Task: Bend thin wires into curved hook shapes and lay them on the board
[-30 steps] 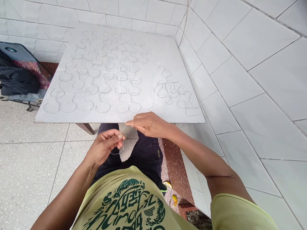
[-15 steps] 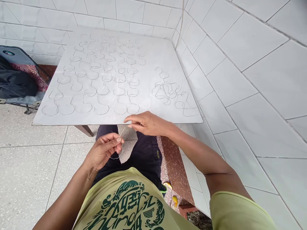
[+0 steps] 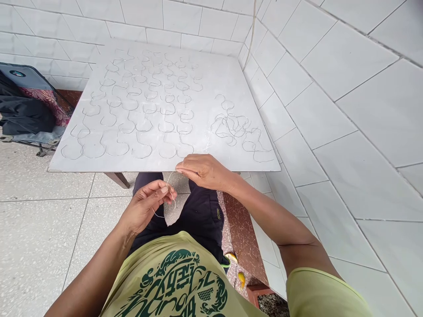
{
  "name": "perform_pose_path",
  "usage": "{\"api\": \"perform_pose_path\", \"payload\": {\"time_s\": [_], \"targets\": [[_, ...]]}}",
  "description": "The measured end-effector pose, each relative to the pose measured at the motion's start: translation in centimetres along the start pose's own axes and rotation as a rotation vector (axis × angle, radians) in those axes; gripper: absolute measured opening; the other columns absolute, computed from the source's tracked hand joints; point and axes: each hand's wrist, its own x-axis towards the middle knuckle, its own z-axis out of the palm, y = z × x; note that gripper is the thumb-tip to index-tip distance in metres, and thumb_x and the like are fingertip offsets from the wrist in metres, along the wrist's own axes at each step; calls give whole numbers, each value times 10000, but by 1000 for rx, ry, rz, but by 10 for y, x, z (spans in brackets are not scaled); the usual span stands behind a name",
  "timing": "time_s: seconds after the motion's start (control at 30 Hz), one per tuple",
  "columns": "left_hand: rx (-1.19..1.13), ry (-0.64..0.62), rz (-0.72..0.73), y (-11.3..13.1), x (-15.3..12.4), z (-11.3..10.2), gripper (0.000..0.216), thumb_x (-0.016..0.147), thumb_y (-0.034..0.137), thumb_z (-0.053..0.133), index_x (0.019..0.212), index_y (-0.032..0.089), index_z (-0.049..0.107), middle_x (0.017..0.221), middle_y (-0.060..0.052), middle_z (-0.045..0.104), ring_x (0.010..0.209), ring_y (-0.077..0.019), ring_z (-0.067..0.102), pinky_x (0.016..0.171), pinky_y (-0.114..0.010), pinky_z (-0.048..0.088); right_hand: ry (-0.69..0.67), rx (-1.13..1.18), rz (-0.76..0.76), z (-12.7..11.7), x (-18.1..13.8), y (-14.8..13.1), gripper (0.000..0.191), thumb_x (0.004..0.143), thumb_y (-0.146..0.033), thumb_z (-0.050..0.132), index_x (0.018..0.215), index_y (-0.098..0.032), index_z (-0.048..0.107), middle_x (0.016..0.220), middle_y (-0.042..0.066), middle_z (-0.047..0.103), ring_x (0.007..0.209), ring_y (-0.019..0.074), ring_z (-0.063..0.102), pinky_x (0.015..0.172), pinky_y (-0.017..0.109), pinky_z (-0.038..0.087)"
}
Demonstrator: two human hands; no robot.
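While the left hand (image 3: 145, 206) curls around a thin bent wire (image 3: 174, 199), its thumb and forefinger pressed together on the wire's curve, the right hand (image 3: 205, 172) comes in from the other side with its fingers drawn together. Its thumb and forefinger appear to pinch the wire's upper end, just below the front edge of the counter (image 3: 211, 75). The wire sits between the two hands, above the lap, with a rounded loop dropping below the left hand. The knuckles hide how many strands the left fingers hold.

The counter's white top carries rows of similar wire pieces (image 3: 132, 119), each bent into a round loop with a curled neck, set close together across most of the surface. Toward its right side lies a tangled heap of wire (image 3: 233, 125), the strands crossing one another. Below the front edge are dark trousers (image 3: 205, 215) and a wooden counter leg (image 3: 116, 179).

To the left, a folding chair (image 3: 42, 134) holds a dark bag (image 3: 23, 116) and patterned cloth (image 3: 46, 105). A white tiled wall (image 3: 330, 88) stands along the right, with a pale cable (image 3: 253, 35) running down near the counter's far corner and a speckled red ledge (image 3: 243, 229) below.
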Motion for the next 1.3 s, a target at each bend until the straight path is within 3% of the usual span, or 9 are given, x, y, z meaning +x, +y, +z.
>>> {"api": "perform_pose_path", "payload": {"time_s": [0.07, 0.13, 0.27, 0.5, 0.77, 0.87, 1.0, 1.3], "targets": [[-6, 5, 9, 0, 1, 0, 193, 961, 336, 714, 1049, 175, 777, 1021, -102, 742, 929, -189, 659, 869, -315, 517, 28, -13, -15, 3, 0, -1, 314, 1111, -259, 415, 955, -177, 675, 787, 33, 649, 738, 150, 553, 697, 284, 422], [-3, 21, 11, 0, 3, 1, 213, 962, 328, 717, 1103, 184, 787, 973, -90, 748, 909, -185, 668, 877, -318, 515, 36, -26, -30, 5, 1, -1, 313, 1111, -250, 412, 948, -177, 668, 767, 27, 633, 724, 147, 546, 683, 281, 415], [41, 71, 31, 0, 6, 3, 226, 952, 322, 734, 1114, 186, 815, 863, -63, 743, 839, -166, 668, 850, -305, 513, 26, -93, -59, 7, 2, -2, 300, 1107, -253, 439, 909, -172, 649, 747, 18, 626, 709, 140, 537, 659, 275, 387], [208, 179, 115, -3, 2, 13, 285, 956, 367, 722, 1159, 190, 815, 868, -62, 763, 819, -180, 656, 857, -340, 519, 19, -332, -57, 11, 4, -5, 351, 1113, -264, 414, 819, -171, 580, 678, 8, 574, 635, 137, 459, 602, 295, 295], [281, 266, 141, 0, -2, 31, 290, 951, 394, 724, 1143, 198, 819, 836, -41, 756, 810, -179, 650, 877, -337, 519, 36, -349, -48, 20, 6, -9, 310, 1087, -195, 402, 807, -183, 534, 668, 10, 539, 619, 145, 438, 605, 307, 307], [102, 230, 95, 2, 1, 28, 314, 949, 433, 721, 1083, 166, 819, 800, -56, 737, 777, -175, 643, 845, -326, 511, 87, -269, -35, 21, 5, -7, 321, 1106, -210, 379, 834, -185, 549, 676, 7, 539, 631, 143, 455, 612, 295, 344], [-171, 100, -28, 5, 7, 25, 387, 986, 478, 653, 850, 141, 786, 679, -48, 657, 687, -162, 611, 751, -313, 498, 97, -114, -103, 18, 4, -8, 305, 1123, -233, 368, 921, -182, 591, 709, 11, 556, 667, 140, 482, 645, 278, 406], [-358, -31, -15, -2, 5, 31, 424, 1020, 423, 623, 688, 167, 686, 514, 10, 489, 607, -134, 542, 702, -296, 470, 108, -131, -142, 21, 1, -14, 289, 1115, -212, 366, 950, -187, 601, 725, 22, 568, 689, 155, 499, 653, 296, 438]]}}
